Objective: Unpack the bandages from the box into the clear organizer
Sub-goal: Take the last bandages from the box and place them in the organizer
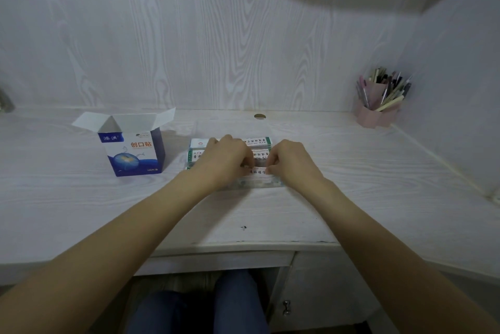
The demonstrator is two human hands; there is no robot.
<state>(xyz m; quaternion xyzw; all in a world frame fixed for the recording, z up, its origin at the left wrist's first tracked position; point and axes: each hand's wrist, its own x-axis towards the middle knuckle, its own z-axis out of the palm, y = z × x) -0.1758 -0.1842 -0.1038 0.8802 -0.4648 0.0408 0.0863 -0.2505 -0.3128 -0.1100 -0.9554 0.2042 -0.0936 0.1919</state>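
Note:
A blue and white bandage box (134,151) stands on the desk at the left with its top flaps open. To its right lies the clear organizer (257,185), holding rows of white bandage strips (258,141) with green edges. My left hand (228,156) and my right hand (290,159) are both over the organizer, fingers curled, pinching the two ends of a stack of bandages (258,170) in its near row. My hands hide much of the organizer.
A pink pen holder (377,106) full of pens stands in the back right corner by the side wall. A small round cable hole (259,116) sits behind the organizer. A drawer front with a knob (286,306) is below the desk edge.

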